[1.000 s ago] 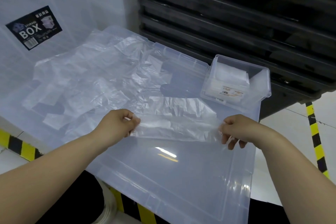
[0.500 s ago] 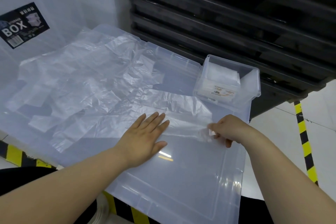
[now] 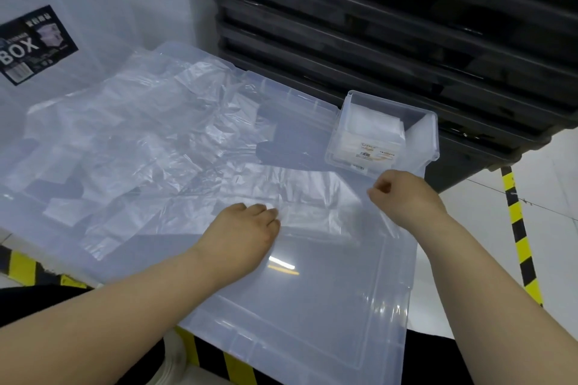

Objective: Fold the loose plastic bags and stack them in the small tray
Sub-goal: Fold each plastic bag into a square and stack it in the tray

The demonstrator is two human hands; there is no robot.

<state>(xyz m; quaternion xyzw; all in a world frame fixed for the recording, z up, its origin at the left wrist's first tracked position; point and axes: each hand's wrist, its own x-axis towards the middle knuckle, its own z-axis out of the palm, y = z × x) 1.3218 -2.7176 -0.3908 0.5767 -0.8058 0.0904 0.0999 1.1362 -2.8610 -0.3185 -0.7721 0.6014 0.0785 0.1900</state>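
A clear plastic bag (image 3: pixel 312 197) lies partly folded across a large translucent lid (image 3: pixel 312 316). My left hand (image 3: pixel 247 228) rests on the bag's near left part, its fingers curled onto the film. My right hand (image 3: pixel 403 197) pinches the bag's right end and holds it slightly above the lid, just in front of the small tray (image 3: pixel 433 141). This clear tray stands at the lid's far right corner and holds a stack of folded bags (image 3: pixel 372 125). A pile of loose bags (image 3: pixel 140 141) covers the lid's left half.
Stacked black crates (image 3: pixel 391 40) rise right behind the tray. A white storage box with a black BOX label (image 3: pixel 34 44) stands at the back left. Yellow-black floor tape (image 3: pixel 519 228) runs along the right. The lid's right edge drops off to the floor.
My left hand went from pinching the bag to pressing it flat, and its fingers are now curled. My right hand moved up and toward the tray with the bag's end.
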